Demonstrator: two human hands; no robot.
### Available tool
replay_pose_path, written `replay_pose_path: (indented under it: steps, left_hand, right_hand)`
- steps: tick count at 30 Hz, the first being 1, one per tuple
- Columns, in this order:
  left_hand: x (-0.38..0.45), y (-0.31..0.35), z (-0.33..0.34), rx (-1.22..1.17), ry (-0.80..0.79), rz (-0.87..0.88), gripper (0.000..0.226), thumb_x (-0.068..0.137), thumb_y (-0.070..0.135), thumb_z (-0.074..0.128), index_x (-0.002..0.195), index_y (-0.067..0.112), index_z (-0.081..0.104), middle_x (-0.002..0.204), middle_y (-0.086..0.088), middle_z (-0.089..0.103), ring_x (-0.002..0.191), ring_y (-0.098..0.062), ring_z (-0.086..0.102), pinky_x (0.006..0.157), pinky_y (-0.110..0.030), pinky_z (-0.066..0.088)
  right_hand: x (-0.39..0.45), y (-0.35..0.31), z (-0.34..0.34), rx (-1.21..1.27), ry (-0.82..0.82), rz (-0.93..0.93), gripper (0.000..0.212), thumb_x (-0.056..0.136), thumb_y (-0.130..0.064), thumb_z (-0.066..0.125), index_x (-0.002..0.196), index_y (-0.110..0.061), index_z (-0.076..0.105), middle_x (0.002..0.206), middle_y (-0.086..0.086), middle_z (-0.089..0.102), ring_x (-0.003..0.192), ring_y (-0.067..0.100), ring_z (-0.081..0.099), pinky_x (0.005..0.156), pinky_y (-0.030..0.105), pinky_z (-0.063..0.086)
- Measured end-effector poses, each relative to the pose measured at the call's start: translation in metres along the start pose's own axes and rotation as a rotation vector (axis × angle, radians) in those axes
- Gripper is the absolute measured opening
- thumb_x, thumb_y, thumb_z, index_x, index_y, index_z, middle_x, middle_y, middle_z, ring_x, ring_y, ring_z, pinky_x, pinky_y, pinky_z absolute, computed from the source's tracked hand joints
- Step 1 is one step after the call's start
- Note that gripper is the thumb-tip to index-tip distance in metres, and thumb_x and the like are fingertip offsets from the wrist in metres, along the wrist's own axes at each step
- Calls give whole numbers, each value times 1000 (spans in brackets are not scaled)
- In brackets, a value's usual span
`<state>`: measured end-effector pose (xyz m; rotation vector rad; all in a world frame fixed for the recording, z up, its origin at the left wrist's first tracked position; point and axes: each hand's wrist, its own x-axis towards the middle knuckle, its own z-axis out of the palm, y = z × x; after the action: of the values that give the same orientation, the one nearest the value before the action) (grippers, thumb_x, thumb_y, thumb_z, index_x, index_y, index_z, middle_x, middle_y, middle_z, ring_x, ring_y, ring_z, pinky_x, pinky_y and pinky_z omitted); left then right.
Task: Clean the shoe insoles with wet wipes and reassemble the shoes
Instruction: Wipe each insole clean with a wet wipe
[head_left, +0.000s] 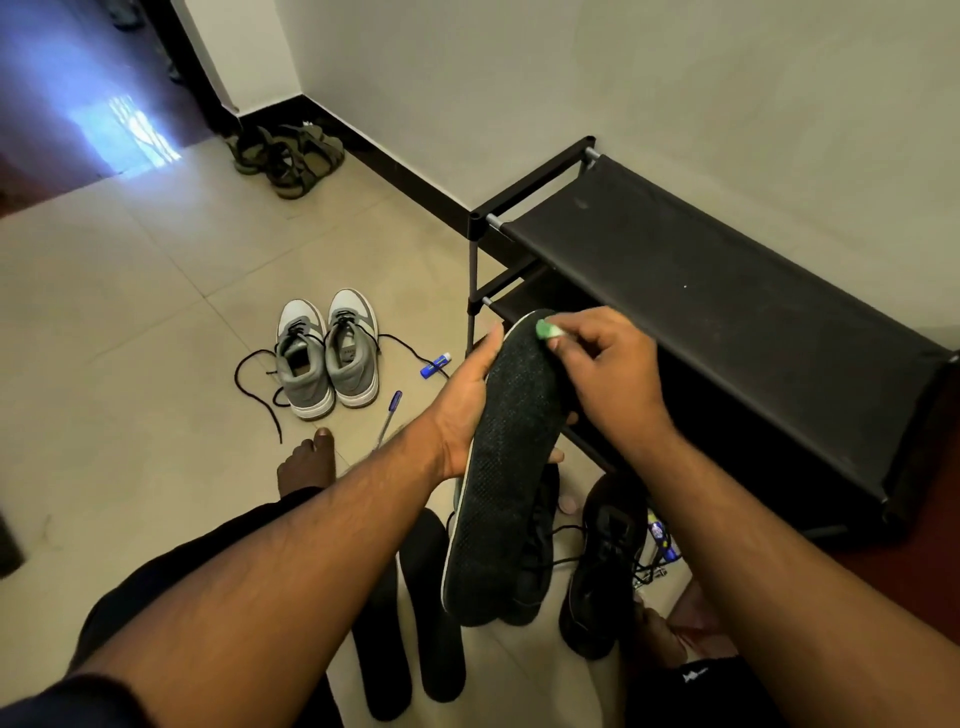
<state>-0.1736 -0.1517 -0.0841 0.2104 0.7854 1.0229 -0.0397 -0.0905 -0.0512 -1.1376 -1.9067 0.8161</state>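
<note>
My left hand (470, 395) grips a dark textured insole (504, 478) by its left edge and holds it tilted above the floor, toe end up. My right hand (608, 374) pinches a small green and white piece (546, 329), maybe a wipe, against the insole's toe end. Two more black insoles (415, 618) lie flat on the tiles below my arms. A black shoe (602, 561) with loose laces stands to the right of them; a second black shoe is mostly hidden behind the held insole. A pair of grey sneakers (327, 353) with untied laces stands further off.
A black fabric shoe rack (701, 291) stands against the wall on the right. On the tiles lie a blue tube (435, 365) and a pen (389, 415). Green sandals (288, 156) sit by the far corner. My bare foot (306, 462) rests near the sneakers.
</note>
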Motion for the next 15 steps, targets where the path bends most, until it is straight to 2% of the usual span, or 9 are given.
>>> replay_pose_path:
  steps: [3, 5, 7, 8, 10, 11, 13, 15]
  left_hand:
    - [-10, 1, -12, 14, 66, 2, 67, 79, 70, 50, 98, 11, 76, 93, -17, 69, 85, -31, 65, 84, -45, 50]
    - [-14, 6, -31, 27, 194, 46, 56, 82, 58, 59, 98, 5, 72, 91, -17, 68, 83, -30, 65, 84, -40, 51]
    - [-13, 13, -56, 53, 334, 145, 45, 87, 41, 64, 105, 0, 67, 95, -20, 69, 87, -33, 64, 82, -41, 53]
    - [-9, 16, -71, 85, 414, 219, 33, 91, 31, 64, 103, 1, 66, 93, -19, 70, 87, -32, 65, 78, -39, 55]
    - [1, 21, -100, 156, 593, 340, 11, 95, 16, 62, 92, 6, 65, 83, -11, 73, 80, -27, 67, 70, -34, 57]
    - [9, 22, -117, 178, 662, 356, 9, 96, 13, 62, 89, 8, 64, 80, -9, 73, 76, -24, 69, 67, -33, 57]
    - [27, 21, -152, 250, 748, 326, 9, 98, 14, 60, 94, 8, 64, 81, -9, 74, 70, -20, 71, 62, -32, 56]
    - [46, 17, -181, 323, 789, 287, 13, 99, 16, 59, 104, 5, 65, 90, -12, 73, 72, -21, 70, 65, -34, 58]
  right_hand:
    - [-27, -1, 25, 21, -199, -123, 17, 83, -5, 69, 98, -11, 76, 95, -5, 66, 90, 8, 62, 87, 32, 52]
    - [-54, -3, 41, 62, -489, -205, 17, 84, -10, 68, 99, -13, 75, 95, -6, 65, 91, 8, 63, 88, 35, 52]
    - [-72, -1, 55, 34, -811, -231, 17, 88, -15, 67, 103, -15, 74, 100, -7, 66, 95, 4, 62, 90, 33, 52]
    - [-76, 4, 62, 11, -886, -228, 17, 89, -16, 66, 105, -16, 73, 101, -7, 66, 96, 4, 62, 90, 32, 52]
    - [-71, 17, 69, 4, -848, -173, 18, 89, -15, 67, 105, -15, 74, 100, -5, 67, 94, 6, 62, 87, 31, 52]
    - [-67, 27, 74, -5, -805, -121, 18, 89, -13, 67, 105, -15, 74, 99, -5, 67, 93, 6, 62, 86, 30, 52]
    - [-58, 50, 84, -69, -773, -13, 18, 89, -11, 67, 104, -18, 75, 98, -8, 67, 92, 4, 62, 86, 28, 52]
    - [-52, 73, 97, -140, -794, 105, 18, 89, -13, 66, 104, -20, 74, 100, -12, 64, 94, 2, 61, 89, 27, 53]
